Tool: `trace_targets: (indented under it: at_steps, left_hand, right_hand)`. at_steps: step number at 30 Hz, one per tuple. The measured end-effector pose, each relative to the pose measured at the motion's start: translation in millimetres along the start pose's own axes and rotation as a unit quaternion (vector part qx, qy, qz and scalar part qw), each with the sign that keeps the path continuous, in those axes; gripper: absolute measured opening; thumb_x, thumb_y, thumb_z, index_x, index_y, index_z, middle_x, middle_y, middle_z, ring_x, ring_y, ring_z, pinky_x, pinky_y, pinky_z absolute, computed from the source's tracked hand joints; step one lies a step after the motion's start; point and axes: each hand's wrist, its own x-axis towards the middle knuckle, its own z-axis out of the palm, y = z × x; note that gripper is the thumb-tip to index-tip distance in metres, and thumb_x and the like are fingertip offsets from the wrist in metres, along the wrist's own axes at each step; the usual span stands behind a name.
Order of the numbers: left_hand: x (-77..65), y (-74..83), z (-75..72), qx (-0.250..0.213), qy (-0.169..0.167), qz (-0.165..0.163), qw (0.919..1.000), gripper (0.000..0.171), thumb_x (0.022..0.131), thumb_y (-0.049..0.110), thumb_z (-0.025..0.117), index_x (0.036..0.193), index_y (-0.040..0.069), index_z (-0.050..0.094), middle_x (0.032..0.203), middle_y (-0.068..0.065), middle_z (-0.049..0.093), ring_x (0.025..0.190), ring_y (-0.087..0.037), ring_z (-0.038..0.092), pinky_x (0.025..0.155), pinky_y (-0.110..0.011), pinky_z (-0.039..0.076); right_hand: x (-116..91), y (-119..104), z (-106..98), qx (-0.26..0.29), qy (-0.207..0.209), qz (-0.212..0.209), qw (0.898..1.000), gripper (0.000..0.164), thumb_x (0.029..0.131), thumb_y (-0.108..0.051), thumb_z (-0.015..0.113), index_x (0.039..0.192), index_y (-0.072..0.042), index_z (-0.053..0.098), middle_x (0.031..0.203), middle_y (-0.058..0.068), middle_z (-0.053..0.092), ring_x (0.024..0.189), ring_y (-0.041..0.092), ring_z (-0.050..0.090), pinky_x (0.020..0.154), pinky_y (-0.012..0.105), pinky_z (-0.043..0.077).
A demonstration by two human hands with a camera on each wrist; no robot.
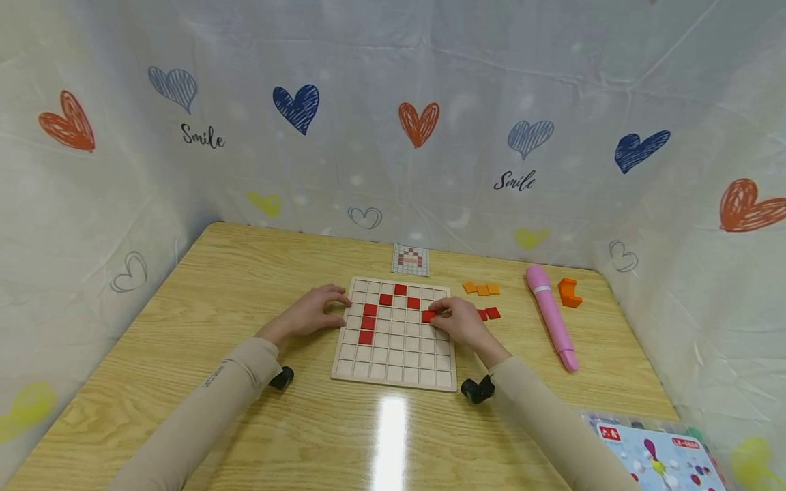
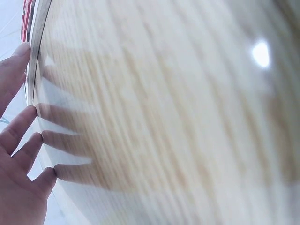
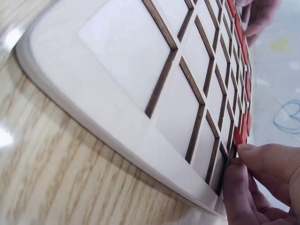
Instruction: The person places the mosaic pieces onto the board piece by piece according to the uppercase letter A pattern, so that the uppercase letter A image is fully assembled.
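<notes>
A square wooden grid board (image 1: 394, 372) lies on the table with several red square tiles (image 1: 366, 337) set in its cells. My right hand (image 1: 460, 320) is over the board's right side, its thumb and fingers pinching a red tile (image 1: 428, 316) at a cell. In the right wrist view the thumb tip is right at the edge of that red tile (image 3: 240, 136). My left hand (image 1: 311, 310) rests at the board's left edge, fingers spread and lightly bent. The left wrist view shows its fingertips (image 2: 31, 110) touching down beside the board's edge (image 2: 35, 61).
Behind the board lies a pattern card (image 1: 411, 260). To the right are two loose red tiles (image 1: 493, 313), several orange tiles (image 1: 482, 290), a pink pen-shaped stick (image 1: 552, 317) and an orange bracket-like piece (image 1: 570, 292). A printed box (image 1: 660, 453) sits at the front right corner.
</notes>
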Motion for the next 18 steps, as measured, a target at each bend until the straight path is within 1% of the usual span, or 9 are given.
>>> trace_targets:
  at_steps: [7, 11, 14, 18]
  left_hand:
    - [0.3, 0.1, 0.3, 0.005, -0.001, -0.002, 1.0, 0.036, 0.091, 0.019, 0.07, 0.124, 0.004, 0.064, 0.148, -0.024, 0.041, 0.141, -0.045, 0.025, 0.115, -0.059, 0.019]
    - [1.2, 0.1, 0.4, 0.003, 0.0, 0.0, 1.0, 0.035, 0.091, 0.018, 0.07, 0.123, 0.004, 0.064, 0.147, -0.024, 0.041, 0.141, -0.046, 0.026, 0.115, -0.059, 0.02]
    - [1.8, -0.1, 0.6, 0.001, 0.001, -0.001, 1.0, 0.035, 0.091, 0.018, 0.071, 0.122, 0.004, 0.065, 0.147, -0.024, 0.041, 0.141, -0.045, 0.026, 0.115, -0.059, 0.02]
    - [1.7, 0.1, 1.2, 0.002, 0.003, 0.002, 1.0, 0.035, 0.091, 0.018, 0.071, 0.122, 0.004, 0.065, 0.147, -0.024, 0.041, 0.141, -0.046, 0.026, 0.115, -0.059, 0.021]
  right_hand:
    - [1.9, 0.8, 0.8, 0.004, -0.004, 0.002, 1.0, 0.025, 0.086, -0.009, 0.073, 0.111, -0.007, 0.073, 0.106, 0.005, 0.07, 0.091, 0.018, 0.064, 0.083, 0.035, 0.054]
    - [2.7, 1.6, 1.9, 0.001, -0.005, -0.005, 1.0, 0.024, 0.086, -0.009, 0.073, 0.11, -0.006, 0.073, 0.105, 0.005, 0.07, 0.09, 0.018, 0.064, 0.082, 0.035, 0.054]
    - [2.8, 1.3, 2.2, 0.001, -0.005, -0.001, 1.0, 0.024, 0.086, -0.009, 0.073, 0.11, -0.007, 0.073, 0.106, 0.005, 0.07, 0.09, 0.018, 0.063, 0.082, 0.036, 0.054]
    - [3.2, 0.3, 2.8, -0.016, -0.002, -0.007, 1.0, 0.023, 0.086, -0.008, 0.073, 0.109, -0.007, 0.074, 0.107, 0.005, 0.07, 0.089, 0.018, 0.063, 0.083, 0.037, 0.054]
